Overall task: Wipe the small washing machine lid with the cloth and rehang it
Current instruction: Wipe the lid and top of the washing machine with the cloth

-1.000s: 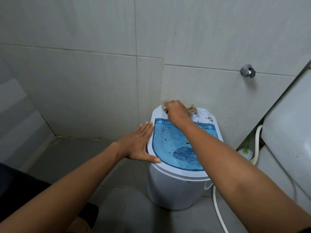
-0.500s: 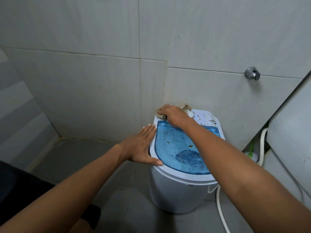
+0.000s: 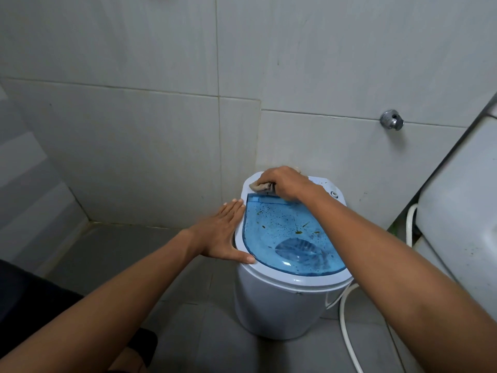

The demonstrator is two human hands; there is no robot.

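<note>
On washer's rear corner: right hand [image 3: 285, 183] clutches cloth [image 3: 258, 186]; blue lid [image 3: 285, 235] speckled; left hand [image 3: 224, 232] flat, empty, against rim; hose [image 3: 347, 319] beside.

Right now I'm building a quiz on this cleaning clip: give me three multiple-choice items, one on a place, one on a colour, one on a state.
1. Where is the cloth?
A. back left of the washer top
B. on the floor
C. on the wall tap

2. What colour is the lid?
A. red
B. clear blue
C. black

3. How is the left hand?
A. fisted
B. flat against the washer rim
C. holding the hose

Answers: A, the right hand presses it there; B, the tinted panel shows; B, the fingers lie straight.
</note>
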